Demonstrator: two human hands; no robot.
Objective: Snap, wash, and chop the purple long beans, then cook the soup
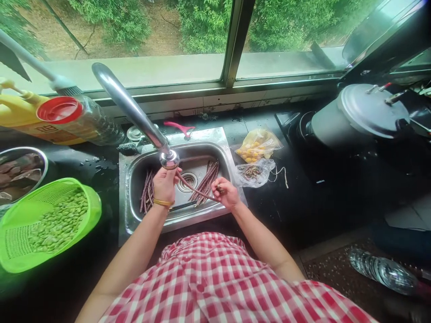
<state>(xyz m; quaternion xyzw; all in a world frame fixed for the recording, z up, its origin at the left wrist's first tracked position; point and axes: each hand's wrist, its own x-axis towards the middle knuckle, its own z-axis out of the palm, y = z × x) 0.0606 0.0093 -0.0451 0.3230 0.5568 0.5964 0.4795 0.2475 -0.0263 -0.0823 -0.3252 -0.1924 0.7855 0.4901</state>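
Over the steel sink [224,142] a long purple bean [192,187] is stretched between my two hands. My left hand [164,185], with a yellow band at its wrist, is closed around one end just below the faucet head. At the other end my right hand [227,194] has its fingers pinched on the bean. Small greenish-brown bits also show in those fingers; I cannot make out exactly what they are. Purple beans lie in two bunches in the sink, one bunch [145,197] by the left wall and another [206,181] right of the drain [187,182].
The curved faucet [129,105] arches above my left hand. Left stand a green colander [92,202] of shelled beans and a metal bowl [45,168]. A pink peeler [180,128] lies behind the sink. Plastic bags [266,139] sit right of it, and a pressure cooker [336,123] farther right.
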